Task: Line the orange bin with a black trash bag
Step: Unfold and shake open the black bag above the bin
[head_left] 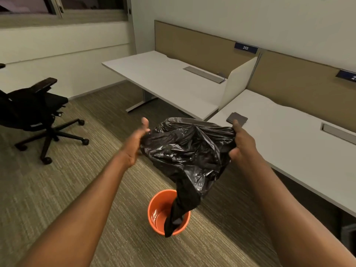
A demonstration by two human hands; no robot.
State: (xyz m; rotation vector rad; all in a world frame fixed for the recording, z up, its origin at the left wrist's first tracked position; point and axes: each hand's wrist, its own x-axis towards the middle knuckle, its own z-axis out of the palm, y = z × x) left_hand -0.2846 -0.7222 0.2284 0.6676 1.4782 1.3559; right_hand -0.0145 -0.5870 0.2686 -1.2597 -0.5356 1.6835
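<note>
Stood over the bin [169, 212], both arms stretched out in front of me. My left hand [137, 140] pinched the left edge of the bag [187, 151], thumb up, fingers tucked behind the plastic. My right hand [243, 142] was closed on the right edge, thumb on top. Hands held well apart, the bag's mouth stretched between them and puffed out, crinkled and glossy.

The bag hung in the air above the bin. It narrowed toward the bottom; its tail dropped into the bin and draped over the near rim. The bin stood upright on the carpet [63, 189], orange inside shiny, mostly unlined.

A desk [289, 135] ran along my right, the bin just beside its edge. A small dark flat object [237, 118] lay on the desk near my right hand. A second desk [163, 78] stood farther back. A black office chair [36, 110] stood off to the left, well apart from the bin.
</note>
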